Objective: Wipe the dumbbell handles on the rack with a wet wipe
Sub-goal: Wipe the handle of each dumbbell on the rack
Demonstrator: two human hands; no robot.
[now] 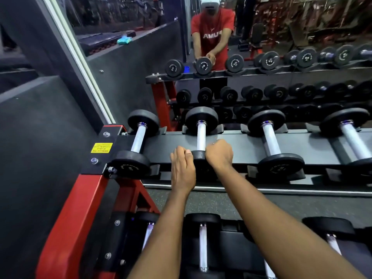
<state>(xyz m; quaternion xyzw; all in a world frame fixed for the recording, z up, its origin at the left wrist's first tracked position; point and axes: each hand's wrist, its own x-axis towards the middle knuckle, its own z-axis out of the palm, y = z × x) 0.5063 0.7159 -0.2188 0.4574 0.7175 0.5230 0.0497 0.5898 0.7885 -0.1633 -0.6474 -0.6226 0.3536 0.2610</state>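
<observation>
You are gripping the near end of the dumbbell (pixel 201 135) with left hand (pixel 182 168) and right hand (pixel 219 156), ideally rolling it slowly, never lifting

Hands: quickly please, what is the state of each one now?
Left hand: closed, fingers and thumb gripping the near head of the dumbbell.
Right hand: closed, fingers curled on the same head from the other side.

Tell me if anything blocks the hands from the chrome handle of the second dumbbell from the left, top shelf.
Nothing visible does. The left hand and right hand flank its near black round head; the chrome handle lies bare just beyond.
</observation>
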